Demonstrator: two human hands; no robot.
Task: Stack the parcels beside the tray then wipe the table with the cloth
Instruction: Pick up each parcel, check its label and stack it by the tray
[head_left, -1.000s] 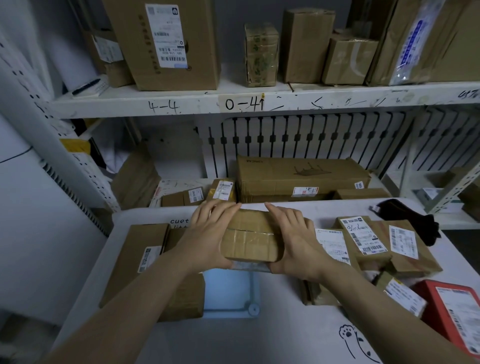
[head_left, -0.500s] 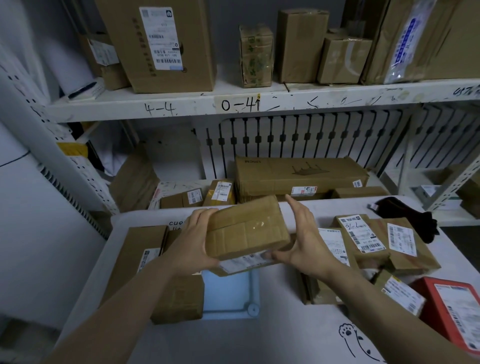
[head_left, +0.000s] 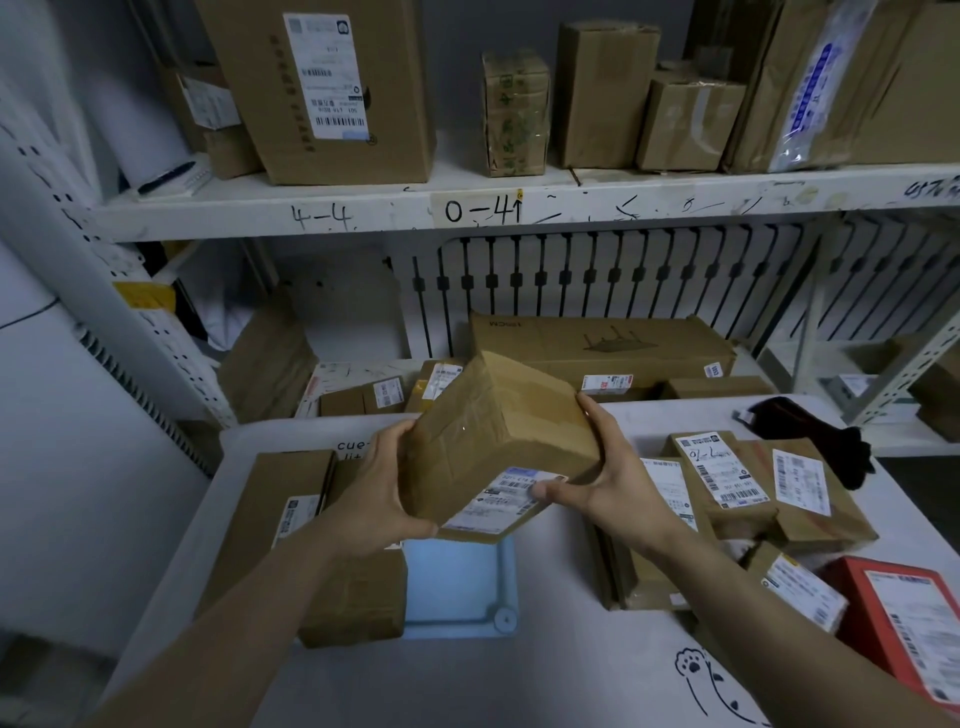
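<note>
Both hands, left (head_left: 371, 499) and right (head_left: 605, 486), gripping tilted parcel (head_left: 493, 441) between them, above blue tray (head_left: 457, 587)

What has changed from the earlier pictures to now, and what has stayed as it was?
The taped parcel has risen above the blue tray and tipped, its label now showing underneath. The left hand and right hand keep gripping its sides. The tray, black cloth and other parcels on the table lie unmoved.
</note>
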